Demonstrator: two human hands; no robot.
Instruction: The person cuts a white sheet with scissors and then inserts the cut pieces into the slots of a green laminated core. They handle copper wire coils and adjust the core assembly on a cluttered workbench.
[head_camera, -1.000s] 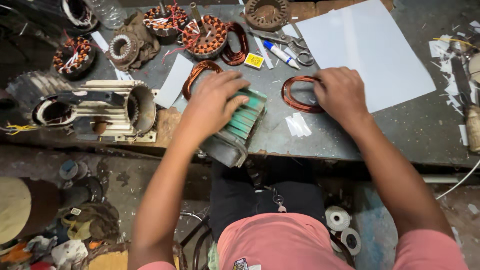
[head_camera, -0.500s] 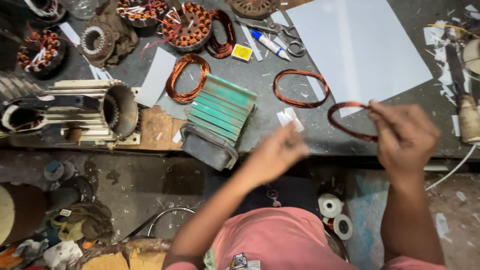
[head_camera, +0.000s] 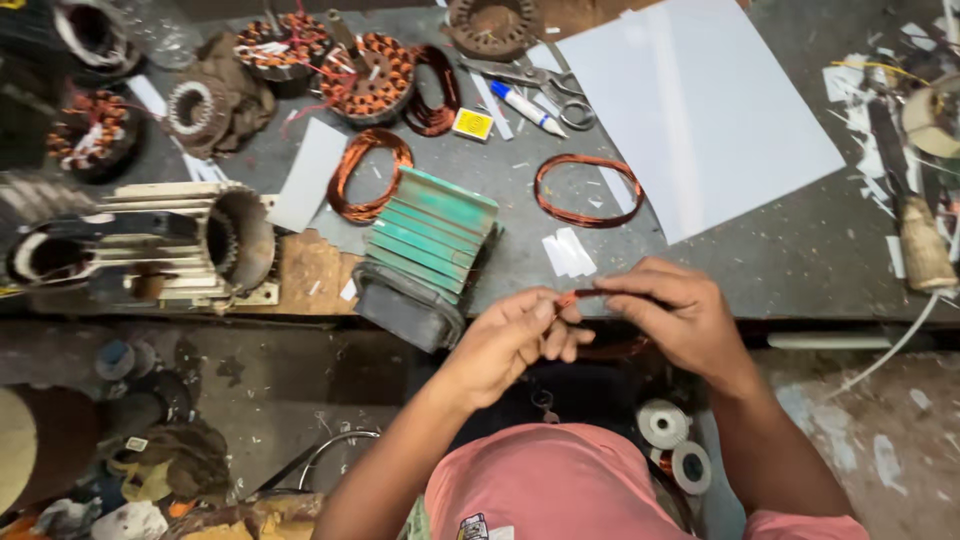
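copper coil (head_camera: 590, 297) pinched shut in both grips, left hand (head_camera: 515, 340) and right hand (head_camera: 680, 315); two more coils lie on the table (head_camera: 760, 250).

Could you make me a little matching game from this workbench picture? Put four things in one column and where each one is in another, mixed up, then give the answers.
Things:
1. copper wire coil
2. green ribbed motor housing
3. large white sheet
4. scissors

Places:
A. hanging over the bench's front edge
B. far right part of the bench top
C. lying flat, mid-bench, left of the sheet
D. at the back, beside a blue and white pen

Pairs: 1-C, 2-A, 3-B, 4-D
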